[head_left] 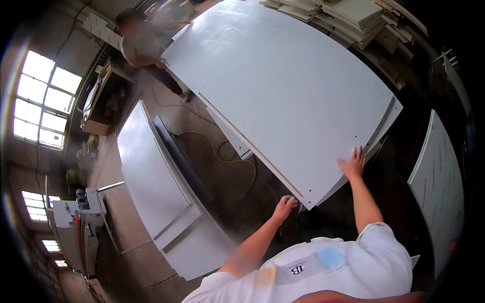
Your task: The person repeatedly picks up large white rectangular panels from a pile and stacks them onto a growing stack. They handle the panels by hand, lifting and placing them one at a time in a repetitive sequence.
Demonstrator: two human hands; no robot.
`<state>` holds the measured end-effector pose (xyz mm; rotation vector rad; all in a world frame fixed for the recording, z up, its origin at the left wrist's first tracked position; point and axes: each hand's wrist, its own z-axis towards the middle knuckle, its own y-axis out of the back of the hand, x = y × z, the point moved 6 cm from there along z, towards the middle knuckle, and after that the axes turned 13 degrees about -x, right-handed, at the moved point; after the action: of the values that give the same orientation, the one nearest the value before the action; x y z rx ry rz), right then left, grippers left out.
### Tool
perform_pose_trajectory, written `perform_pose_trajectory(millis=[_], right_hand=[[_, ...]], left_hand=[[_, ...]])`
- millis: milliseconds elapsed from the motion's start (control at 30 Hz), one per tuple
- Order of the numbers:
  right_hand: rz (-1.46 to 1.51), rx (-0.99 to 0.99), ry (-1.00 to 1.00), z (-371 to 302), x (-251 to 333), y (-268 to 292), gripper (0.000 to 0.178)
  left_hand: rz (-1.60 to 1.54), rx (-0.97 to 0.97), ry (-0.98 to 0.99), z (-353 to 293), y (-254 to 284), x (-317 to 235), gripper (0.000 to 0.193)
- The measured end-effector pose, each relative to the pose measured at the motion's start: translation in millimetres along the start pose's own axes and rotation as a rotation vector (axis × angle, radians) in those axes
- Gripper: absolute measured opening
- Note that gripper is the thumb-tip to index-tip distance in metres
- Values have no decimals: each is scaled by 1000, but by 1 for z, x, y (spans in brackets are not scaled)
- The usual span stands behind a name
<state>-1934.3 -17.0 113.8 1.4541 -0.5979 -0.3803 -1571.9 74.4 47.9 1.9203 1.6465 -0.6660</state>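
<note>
A large white panel (283, 91) stretches away from me, with small dark holes and a narrow tan groove along its left edge. My left hand (286, 207) is closed at the panel's left edge beside its near corner, fingers curled against it. Flat on the top surface near the near right edge lies my right hand (353, 163), fingers spread. Another white board (386, 121) shows just beneath the panel on the right. At the far left end a co-worker (144, 53) stands with a hand (160, 62) at the panel's edge.
More white panels (156, 177) lie stacked to the left, with narrow strips on top. A yellow cable (252, 174) crosses the floor between. White boards (353, 15) pile up at the far right; another panel (437, 187) leans at right. A machine (76, 227) stands far left.
</note>
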Motion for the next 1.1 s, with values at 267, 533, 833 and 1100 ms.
perform_pose_trajectory(millis=[267, 533, 833, 1100], right_hand=[[58, -120, -14, 16, 6, -19, 90], [88, -277, 58, 6, 26, -36, 90], [43, -417, 177, 3, 50, -47, 90], [-90, -217, 64, 8, 41, -54, 90]], left_hand=[[224, -300, -227, 45, -50, -78, 62], [42, -130, 28, 76, -54, -42, 43], [104, -78, -71, 112, -30, -31, 58], [-44, 5, -71, 41, 40, 18, 38]])
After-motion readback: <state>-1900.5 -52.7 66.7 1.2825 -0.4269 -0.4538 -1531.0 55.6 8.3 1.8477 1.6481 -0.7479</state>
